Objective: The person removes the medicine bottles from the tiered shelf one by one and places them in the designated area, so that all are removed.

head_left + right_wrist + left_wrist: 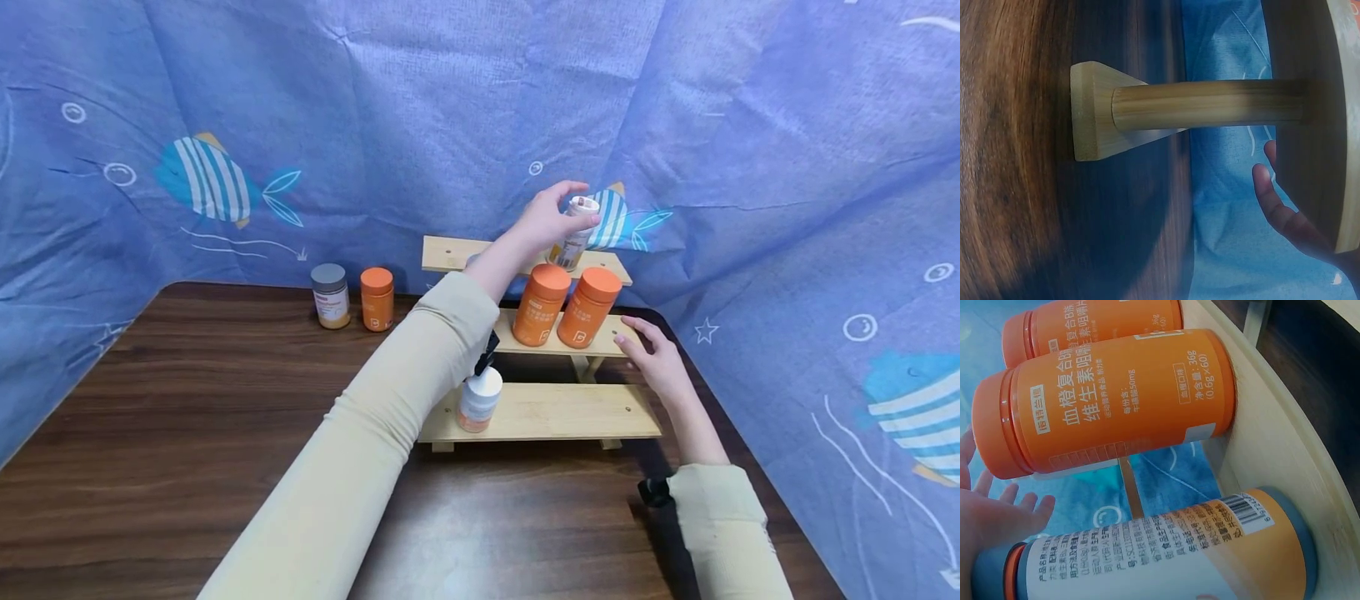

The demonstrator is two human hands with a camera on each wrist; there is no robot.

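- Left hand (545,218) grips the white-capped bottle (576,232) at the wooden rack's (570,412) top tier, behind two orange bottles (542,305).
- Right hand (655,357), fingers relaxed, touches the middle shelf edge, apparently steadying it.

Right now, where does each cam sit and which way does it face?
Head: above the table, looking forward and down at the wooden shelf; both sleeved arms show, the left hand gripping a bottle.
Left wrist: beside the shelf, sideways on the orange bottles; fingertips show.
Right wrist: low, facing a shelf leg; fingers show.
Head and left wrist share the orange bottles.
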